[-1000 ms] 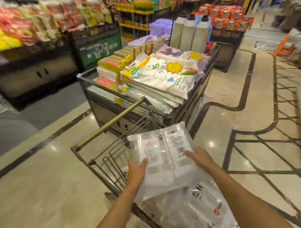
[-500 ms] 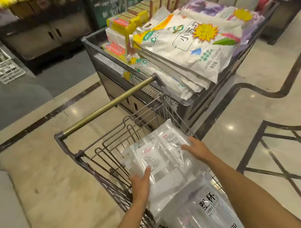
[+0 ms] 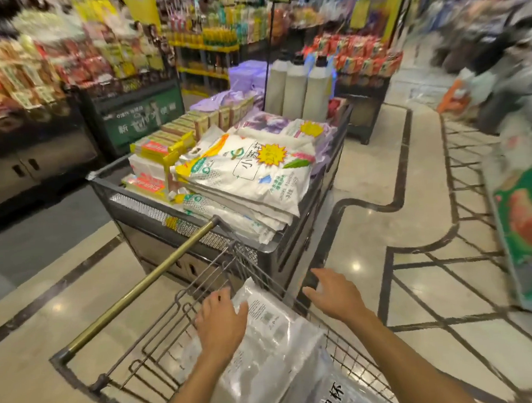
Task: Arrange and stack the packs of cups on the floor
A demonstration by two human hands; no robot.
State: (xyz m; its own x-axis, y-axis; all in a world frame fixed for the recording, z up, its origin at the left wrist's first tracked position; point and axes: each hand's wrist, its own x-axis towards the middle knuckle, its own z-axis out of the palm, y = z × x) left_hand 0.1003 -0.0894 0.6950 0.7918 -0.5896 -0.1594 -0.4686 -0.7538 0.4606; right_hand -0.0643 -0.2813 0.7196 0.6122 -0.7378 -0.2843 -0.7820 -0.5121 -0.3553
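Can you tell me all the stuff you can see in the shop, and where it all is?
clear packet: one, see-through with white labels, in the cart
cup bag: one, clear, in the cart nearer the camera
cart: one, grey wire, brass handle, bottom middle
display bin: one, dark grey, ahead of the cart
white bags: a stack, white, in the bin
bottles: three, pale grey, behind the bin
left hand: resting on the packet
right hand: open, above the cart's edge

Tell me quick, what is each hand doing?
Left hand: open, fingers lying flat on the clear plastic packet in the cart.
Right hand: open, fingers spread, holding nothing, just past the cart's side.
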